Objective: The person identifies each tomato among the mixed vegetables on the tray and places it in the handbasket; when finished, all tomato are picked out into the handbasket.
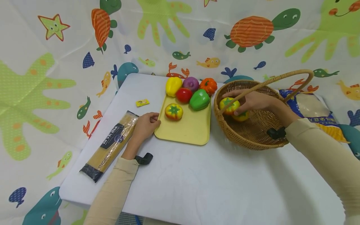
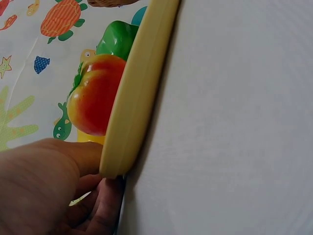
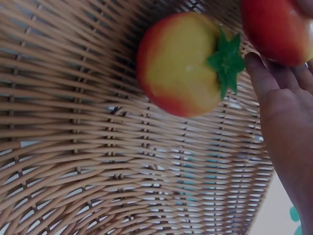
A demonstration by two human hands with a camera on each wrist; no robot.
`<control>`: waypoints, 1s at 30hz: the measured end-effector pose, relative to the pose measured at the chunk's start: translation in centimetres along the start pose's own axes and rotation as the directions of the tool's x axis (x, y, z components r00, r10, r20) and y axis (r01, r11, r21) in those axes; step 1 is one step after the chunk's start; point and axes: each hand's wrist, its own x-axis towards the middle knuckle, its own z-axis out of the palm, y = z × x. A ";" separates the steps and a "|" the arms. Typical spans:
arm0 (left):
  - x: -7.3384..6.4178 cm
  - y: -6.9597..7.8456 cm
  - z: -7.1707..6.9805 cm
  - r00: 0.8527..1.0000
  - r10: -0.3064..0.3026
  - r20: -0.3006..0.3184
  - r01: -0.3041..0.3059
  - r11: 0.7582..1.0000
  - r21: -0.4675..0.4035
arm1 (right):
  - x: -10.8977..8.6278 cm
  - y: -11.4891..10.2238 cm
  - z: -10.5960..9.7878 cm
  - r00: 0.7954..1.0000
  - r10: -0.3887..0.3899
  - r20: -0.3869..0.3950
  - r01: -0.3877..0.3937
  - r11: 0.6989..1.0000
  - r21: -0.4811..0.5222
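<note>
At the left edge of the yellow tray (image 1: 188,132), my left hand (image 1: 145,125) pinches the rim, with the thumb over it and the fingers lower down, as the left wrist view shows. A yellow-and-red toy persimmon (image 1: 173,112) with a green star-shaped calyx sits on the tray. My right hand (image 1: 254,101) reaches under the handle into the wicker basket (image 1: 258,137) and grips a similar toy persimmon (image 3: 276,32) near the left wall. Another toy persimmon (image 3: 183,66) lies just beside it in the basket.
Towards the tray's back are a yellow pepper (image 1: 173,86), a purple onion (image 1: 191,84), an orange pumpkin (image 1: 208,86), a red tomato (image 1: 184,95) and a green pepper (image 1: 199,100). Pasta (image 1: 112,143) and a small yellow packet (image 1: 142,102) lie left; a blue bag (image 1: 312,107) lies behind the basket.
</note>
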 end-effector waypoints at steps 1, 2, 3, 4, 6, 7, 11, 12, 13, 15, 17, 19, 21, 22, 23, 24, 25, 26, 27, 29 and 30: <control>0.0 0.0 0.0 1.000 0.000 0.000 0.000 1.000 -0.002 | 0.0 0.2 0.0 1.000 0.009 -0.004 -0.009 1.000 -0.010; 0.1 0.0 0.0 1.000 -0.001 0.000 0.001 1.000 -0.004 | 0.1 0.4 -0.1 1.000 0.017 -0.012 -0.017 1.000 -0.027; 0.1 0.0 0.1 1.000 -0.001 0.002 0.001 1.000 -0.004 | 0.1 0.5 -0.1 1.000 0.023 -0.016 -0.023 0.999 -0.030; 0.1 0.0 0.1 1.000 -0.003 0.003 0.003 1.000 -0.004 | 0.1 0.7 -0.2 0.999 0.032 -0.021 -0.033 0.999 -0.029; 0.1 0.0 0.1 1.000 -0.006 0.003 0.006 1.000 -0.003 | 0.1 0.9 -0.2 0.999 0.045 -0.026 -0.046 0.998 -0.032; 0.1 0.1 0.0 1.000 -0.008 0.003 0.008 1.000 -0.002 | 0.1 1.0 -0.2 0.998 0.048 -0.027 -0.049 0.998 -0.042; 0.1 0.2 0.0 1.000 -0.008 0.004 0.008 1.000 -0.005 | 0.2 1.4 -0.4 0.999 0.048 -0.024 -0.050 0.995 -0.082; 0.1 0.2 0.0 1.000 -0.007 0.004 0.007 1.000 -0.006 | 0.2 1.5 -0.5 0.999 0.049 -0.022 -0.051 0.995 -0.086; 0.0 0.2 0.0 1.000 -0.006 0.005 0.006 1.000 -0.004 | 0.2 1.6 -0.6 0.999 0.049 -0.021 -0.051 0.995 -0.085; 0.0 0.2 0.0 1.000 -0.005 0.006 0.005 1.000 -0.002 | 0.2 1.9 -0.6 0.998 0.052 -0.018 -0.053 0.996 -0.075; 0.0 0.3 -0.1 1.000 -0.007 0.005 0.007 1.000 -0.001 | 0.2 2.2 -0.7 0.999 0.053 -0.008 -0.054 0.996 -0.065; 0.0 0.3 -0.1 1.000 -0.007 0.007 0.007 1.000 -0.002 | 0.2 2.5 -0.7 0.998 0.056 0.008 -0.055 0.997 -0.046; -0.1 0.3 -0.1 1.000 -0.006 0.008 0.006 1.000 -0.004 | 0.2 2.7 -0.7 0.998 0.050 0.023 -0.049 0.998 -0.043; -0.1 0.3 -0.1 1.000 -0.003 0.009 0.003 1.000 -0.005 | 0.2 2.8 -0.6 0.999 0.044 0.029 -0.043 0.998 -0.044; -0.1 0.3 -0.1 1.000 -0.001 0.010 0.001 1.000 -0.005 | 0.2 2.9 -0.6 0.999 0.038 0.033 -0.037 0.998 -0.043; -0.1 0.3 -0.2 1.000 0.000 0.011 0.000 1.000 -0.004 | 0.1 3.0 -0.6 0.999 0.031 0.032 -0.029 0.999 -0.045; -0.1 0.4 -0.2 1.000 0.000 0.010 0.000 1.000 -0.005 | 0.1 3.0 -0.6 0.999 0.026 0.030 -0.024 0.998 -0.050; -0.2 0.4 -0.2 1.000 0.000 0.011 0.000 1.000 -0.004 | 0.1 3.0 -0.6 0.999 0.020 0.029 -0.018 0.998 -0.057; -0.2 0.4 -0.2 1.000 0.000 0.010 0.000 1.000 -0.003 | 0.1 3.0 -0.6 0.999 0.017 0.027 -0.015 0.998 -0.060; -0.2 0.4 -0.2 1.000 -0.004 0.009 0.004 1.000 -0.002 | 0.0 2.9 -0.6 0.999 0.018 0.028 -0.017 0.998 -0.056; -0.2 0.4 -0.2 1.000 -0.004 0.010 0.004 1.000 -0.001 | 0.0 2.9 -0.7 0.999 0.022 0.031 -0.020 0.998 -0.056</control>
